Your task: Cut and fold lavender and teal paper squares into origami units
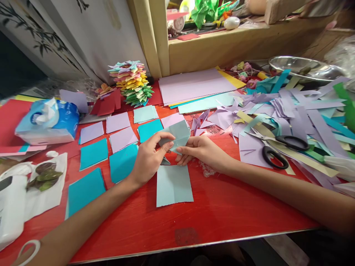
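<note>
A pale blue-green sheet of paper with crease lines is held up between both hands, above the red table. My left hand pinches its left side between thumb and fingers. With thumb on top, my right hand grips its lower right edge, its fingers partly underneath. Just below the hands, a square pale blue-green sheet with faint creases lies flat. A small folded grey piece shows partly beneath my left hand. Teal paper squares lie in stacks beside my left hand.
Black-handled scissors rest on paper strips heaped at the right. Large lilac sheets lie at the back, near a tiered stack of folded paper pieces. A tissue pack stands at the left; a metal bowl sits back right.
</note>
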A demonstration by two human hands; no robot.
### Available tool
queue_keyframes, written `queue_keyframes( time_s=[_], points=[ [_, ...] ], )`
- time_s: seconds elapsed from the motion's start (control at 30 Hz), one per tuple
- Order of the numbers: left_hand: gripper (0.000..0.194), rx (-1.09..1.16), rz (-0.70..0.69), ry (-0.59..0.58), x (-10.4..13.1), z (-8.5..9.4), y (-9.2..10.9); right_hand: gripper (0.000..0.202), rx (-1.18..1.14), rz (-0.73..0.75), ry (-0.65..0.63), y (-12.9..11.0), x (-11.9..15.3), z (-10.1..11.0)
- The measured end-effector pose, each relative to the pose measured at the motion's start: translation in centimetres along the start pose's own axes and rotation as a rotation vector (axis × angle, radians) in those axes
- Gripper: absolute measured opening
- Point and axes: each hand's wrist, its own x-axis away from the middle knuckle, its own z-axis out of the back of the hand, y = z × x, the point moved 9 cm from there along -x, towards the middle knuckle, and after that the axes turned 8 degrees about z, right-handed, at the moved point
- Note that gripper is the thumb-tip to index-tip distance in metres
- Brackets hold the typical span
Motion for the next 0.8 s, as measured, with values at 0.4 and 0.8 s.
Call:
queue_keyframes(
  time_s=[0.4,0.8],
  points=[
    [0.016,-0.038,-0.015,-0.018,0.0,-0.2,0.3,0.024,-0.003,0.002,-0.008,0.3,0.1,0.1],
    [0.017,0.004,-0.001,-0.139,-0.1,-1.2,0.1,0.028,-0.018,0.022,-0.002,0.4,0.2,0.2]
  ],
)
